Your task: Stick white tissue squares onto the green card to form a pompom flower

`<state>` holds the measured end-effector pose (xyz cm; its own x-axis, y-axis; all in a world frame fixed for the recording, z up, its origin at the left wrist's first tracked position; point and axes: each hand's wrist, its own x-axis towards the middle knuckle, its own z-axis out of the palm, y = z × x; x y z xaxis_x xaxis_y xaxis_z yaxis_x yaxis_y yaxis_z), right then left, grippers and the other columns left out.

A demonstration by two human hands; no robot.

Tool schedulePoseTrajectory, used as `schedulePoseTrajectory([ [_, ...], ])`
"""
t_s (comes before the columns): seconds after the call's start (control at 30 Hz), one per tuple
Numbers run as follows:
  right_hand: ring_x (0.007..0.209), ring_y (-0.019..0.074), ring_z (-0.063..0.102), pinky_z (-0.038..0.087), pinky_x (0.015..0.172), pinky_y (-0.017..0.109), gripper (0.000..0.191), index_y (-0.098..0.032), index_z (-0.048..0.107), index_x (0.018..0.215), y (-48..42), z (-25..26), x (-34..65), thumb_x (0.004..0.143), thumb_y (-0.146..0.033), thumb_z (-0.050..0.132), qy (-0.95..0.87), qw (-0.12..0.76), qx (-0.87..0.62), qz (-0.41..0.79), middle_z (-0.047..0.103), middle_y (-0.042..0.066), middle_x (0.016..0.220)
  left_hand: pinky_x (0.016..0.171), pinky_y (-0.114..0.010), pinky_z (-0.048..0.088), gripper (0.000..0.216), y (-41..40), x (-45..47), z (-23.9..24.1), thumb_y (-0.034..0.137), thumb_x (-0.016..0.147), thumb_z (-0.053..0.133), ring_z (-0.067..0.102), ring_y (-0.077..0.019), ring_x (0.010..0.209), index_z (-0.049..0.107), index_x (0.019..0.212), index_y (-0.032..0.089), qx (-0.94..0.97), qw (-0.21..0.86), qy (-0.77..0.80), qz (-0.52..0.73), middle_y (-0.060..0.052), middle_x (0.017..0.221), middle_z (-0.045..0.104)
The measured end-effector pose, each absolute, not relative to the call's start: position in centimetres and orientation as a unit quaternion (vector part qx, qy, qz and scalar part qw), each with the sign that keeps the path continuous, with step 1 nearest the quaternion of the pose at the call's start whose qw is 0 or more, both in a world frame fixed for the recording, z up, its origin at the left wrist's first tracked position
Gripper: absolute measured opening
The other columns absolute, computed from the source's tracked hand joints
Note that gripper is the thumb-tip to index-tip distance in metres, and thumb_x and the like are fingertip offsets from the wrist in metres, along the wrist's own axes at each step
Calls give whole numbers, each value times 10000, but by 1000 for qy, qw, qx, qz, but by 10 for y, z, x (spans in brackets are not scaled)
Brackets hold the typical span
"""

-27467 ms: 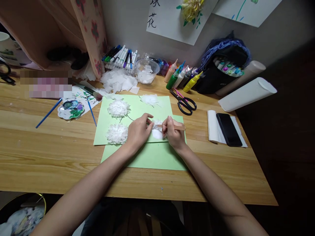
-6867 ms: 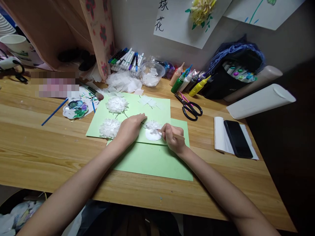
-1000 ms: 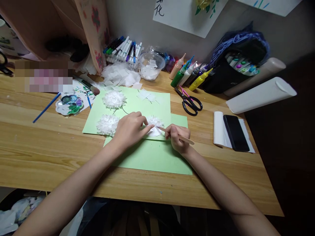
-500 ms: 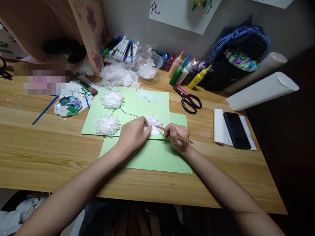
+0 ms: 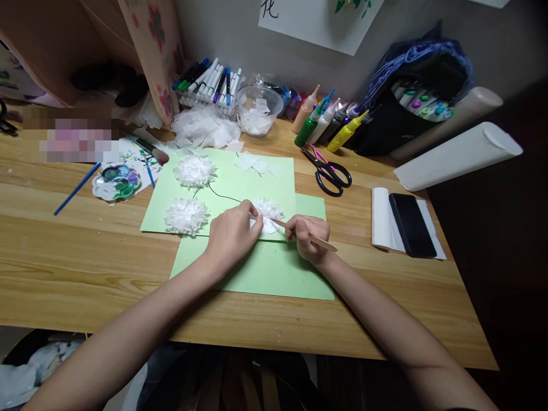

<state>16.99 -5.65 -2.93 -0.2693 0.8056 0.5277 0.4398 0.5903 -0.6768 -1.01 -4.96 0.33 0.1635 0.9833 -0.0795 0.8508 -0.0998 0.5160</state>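
The partly layered white paper flower (image 5: 269,209) is on the upper green sheet (image 5: 240,181), near its lower right corner, with white base disc (image 5: 270,228) exposed below the petals. Left hand (image 5: 233,231): thumb and index finger close together at the disc's left side; whether paper is gripped between them cannot be told. Right hand (image 5: 307,235): fingers curled around a wooden stick (image 5: 329,246), its tip at the lower edge of the petals.

Change from about seven seconds earlier: the left thumb now overlaps the disc, which was then uncovered; the rear of the stick projects farther beyond the right hand.

Clearances: the upper sheet overlaps the lower green sheet (image 5: 265,277). Two full white flowers (image 5: 186,216) occupy the upper sheet's left side; loose paper squares (image 5: 252,162) lie at its upper right. Wood surface extends between the right hand and the phone (image 5: 411,225), and between the lower sheet and the table's (image 5: 64,274) front edge. Black-handled scissors (image 5: 321,165) lie just right of the upper sheet.

Markings: the wall sheet (image 5: 317,25) shows one handwritten Chinese character, cropped at the top. The black case's (image 5: 381,128) small mark is illegible.
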Motion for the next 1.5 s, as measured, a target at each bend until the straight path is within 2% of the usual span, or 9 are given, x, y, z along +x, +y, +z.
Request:
schedulePoseTrajectory([
  [0.27, 448, 106, 472, 388, 500, 247, 400, -211, 475, 587, -54, -31, 170, 949, -230, 307, -783, 450, -385, 193, 506, -16, 499, 512, -272, 298, 186, -50, -8, -1, 365, 866, 460, 585, -181, 621, 560, 897, 211, 739, 225, 622, 125, -16, 737, 659],
  [0.73, 449, 94, 442, 356, 487, 240, 352, -201, 443, 610, -51, -30, 168, 939, -163, 326, -802, 449, -352, 175, 467, -21, 502, 522, -252, 270, 180, -48, -5, -1, 350, 878, 446, 553, -153, 615, 557, 874, 209, 716, 247, 632, 165, 1, 699, 636],
  [1.5, 435, 93, 465, 365, 486, 239, 409, -194, 482, 585, -48, -31, 165, 959, -248, 325, -791, 424, -408, 166, 505, -14, 488, 526, -255, 295, 214, -46, -3, -7, 359, 911, 411, 540, -153, 594, 543, 904, 191, 711, 253, 627, 192, -10, 677, 612],
])
